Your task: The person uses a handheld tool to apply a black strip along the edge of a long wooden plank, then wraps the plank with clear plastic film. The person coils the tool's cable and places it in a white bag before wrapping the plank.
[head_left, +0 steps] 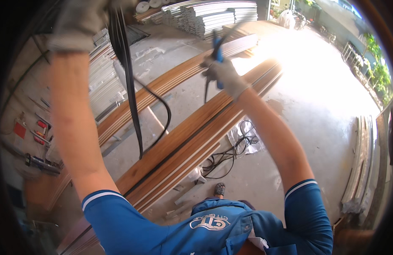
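My left hand (pixel 79 27), in a pale work glove, is raised at the upper left, closed around a bundle of long black flexible strips (pixel 125 55). They hang down from it, and one loops to the right above the wood-coloured boards. My gloved right hand (pixel 225 75) is closed round a blue-handled tool (pixel 217 51) over the far part of the board stack. Motion blurs the tool, so its exact kind is unclear. Dark thin pieces stick out above and below that hand. Below lies a stack of long brown boards (pixel 183 136) with a black strip along it.
A second row of brown boards (pixel 162 87) runs behind. Tangled black cord (pixel 226 159) and clear plastic (pixel 251 138) lie on the floor. White profiles (pixel 209 19) are piled at the back. Red-handled tools (pixel 40 131) sit at left; long pieces (pixel 358 165) lean at right.
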Available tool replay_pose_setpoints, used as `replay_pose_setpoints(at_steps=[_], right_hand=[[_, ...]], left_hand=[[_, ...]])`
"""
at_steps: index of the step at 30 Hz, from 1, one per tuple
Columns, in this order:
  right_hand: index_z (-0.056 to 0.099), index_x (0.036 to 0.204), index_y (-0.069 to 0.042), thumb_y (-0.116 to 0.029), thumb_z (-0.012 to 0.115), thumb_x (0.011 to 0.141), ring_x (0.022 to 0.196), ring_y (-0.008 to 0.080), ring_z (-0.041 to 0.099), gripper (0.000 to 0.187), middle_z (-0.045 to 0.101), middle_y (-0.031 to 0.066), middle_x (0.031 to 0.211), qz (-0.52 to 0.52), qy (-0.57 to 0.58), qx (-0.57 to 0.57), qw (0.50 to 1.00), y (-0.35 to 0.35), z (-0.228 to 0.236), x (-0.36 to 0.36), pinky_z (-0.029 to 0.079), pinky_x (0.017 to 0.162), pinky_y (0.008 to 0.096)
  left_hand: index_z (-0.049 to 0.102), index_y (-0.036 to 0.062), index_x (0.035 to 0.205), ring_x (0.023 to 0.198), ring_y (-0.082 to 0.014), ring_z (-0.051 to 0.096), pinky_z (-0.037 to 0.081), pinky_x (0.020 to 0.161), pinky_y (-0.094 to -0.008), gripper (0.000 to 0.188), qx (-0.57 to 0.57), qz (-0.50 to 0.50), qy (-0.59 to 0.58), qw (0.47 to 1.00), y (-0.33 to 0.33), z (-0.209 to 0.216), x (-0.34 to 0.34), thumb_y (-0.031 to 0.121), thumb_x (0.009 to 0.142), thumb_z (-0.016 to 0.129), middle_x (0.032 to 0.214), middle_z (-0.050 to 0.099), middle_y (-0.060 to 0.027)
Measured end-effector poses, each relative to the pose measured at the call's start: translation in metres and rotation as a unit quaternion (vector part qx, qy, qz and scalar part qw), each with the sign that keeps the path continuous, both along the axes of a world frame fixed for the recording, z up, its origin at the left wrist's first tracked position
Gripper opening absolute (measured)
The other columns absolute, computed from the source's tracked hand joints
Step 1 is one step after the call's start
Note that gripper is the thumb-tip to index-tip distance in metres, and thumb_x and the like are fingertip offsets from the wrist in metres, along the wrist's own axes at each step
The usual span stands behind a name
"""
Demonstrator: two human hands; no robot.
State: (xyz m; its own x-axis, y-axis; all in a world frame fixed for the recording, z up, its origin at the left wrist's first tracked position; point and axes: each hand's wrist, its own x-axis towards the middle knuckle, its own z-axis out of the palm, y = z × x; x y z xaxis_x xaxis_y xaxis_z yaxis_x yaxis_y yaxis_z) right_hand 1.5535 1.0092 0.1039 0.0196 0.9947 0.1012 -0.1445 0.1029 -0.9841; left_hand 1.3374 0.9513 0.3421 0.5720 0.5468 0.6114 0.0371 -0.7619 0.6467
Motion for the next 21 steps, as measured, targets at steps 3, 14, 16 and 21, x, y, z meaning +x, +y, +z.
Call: replay_pose_setpoints(at_steps=[3, 14, 16, 21], right_hand=[[0.066, 0.11, 0.001, -0.028, 0.069, 0.098, 0.071, 0.0134, 0.066, 0.032, 0.069, 0.0065, 0.09, 0.015, 0.03, 0.126, 0.991, 0.034, 0.053, 0.07, 0.055, 0.063, 0.0263], [0.07, 0.123, -0.008, -0.019, 0.063, 0.095, 0.073, 0.0093, 0.063, 0.031, 0.069, 0.0034, 0.09, -0.157, -0.386, 0.195, 0.888, 0.113, 0.108, 0.342, 0.049, 0.06, 0.0268], [0.068, 0.124, -0.006, -0.026, 0.065, 0.093, 0.068, 0.0092, 0.059, 0.037, 0.066, 0.0035, 0.084, -0.213, -0.253, 0.217, 0.918, 0.134, 0.072, 0.427, 0.046, 0.057, 0.0256], [0.063, 0.128, -0.002, -0.035, 0.073, 0.09, 0.058, 0.0091, 0.052, 0.051, 0.06, 0.0025, 0.073, -0.208, 0.002, 0.018, 0.978, 0.171, -0.096, 0.551, 0.041, 0.053, 0.0234]], left_hand=[[0.067, 0.0032, 0.123, 0.091, -0.0104, 0.064, 0.052, 0.085, -0.0273, 0.046, -0.02, 0.14, 0.129, 0.981, 0.072, -0.077, 0.047, 0.026, 0.085, 0.08, 0.105, 0.072, -0.0024], [0.071, 0.0048, 0.1, 0.05, -0.011, 0.052, 0.034, 0.043, -0.0267, 0.024, -0.156, 0.244, 0.044, 0.956, 0.269, -0.143, 0.307, 0.029, 0.099, 0.068, 0.067, 0.063, 0.0002], [0.069, 0.0045, 0.1, 0.042, -0.0109, 0.043, 0.032, 0.04, -0.028, 0.012, -0.128, 0.297, -0.038, 0.946, 0.299, -0.118, 0.339, 0.015, 0.096, 0.064, 0.06, 0.054, -0.0003], [0.068, 0.0035, 0.095, 0.043, -0.0119, 0.044, 0.033, 0.039, -0.0278, 0.013, -0.096, 0.164, -0.191, 0.963, 0.324, -0.048, 0.389, 0.016, 0.096, 0.066, 0.063, 0.056, -0.004]])
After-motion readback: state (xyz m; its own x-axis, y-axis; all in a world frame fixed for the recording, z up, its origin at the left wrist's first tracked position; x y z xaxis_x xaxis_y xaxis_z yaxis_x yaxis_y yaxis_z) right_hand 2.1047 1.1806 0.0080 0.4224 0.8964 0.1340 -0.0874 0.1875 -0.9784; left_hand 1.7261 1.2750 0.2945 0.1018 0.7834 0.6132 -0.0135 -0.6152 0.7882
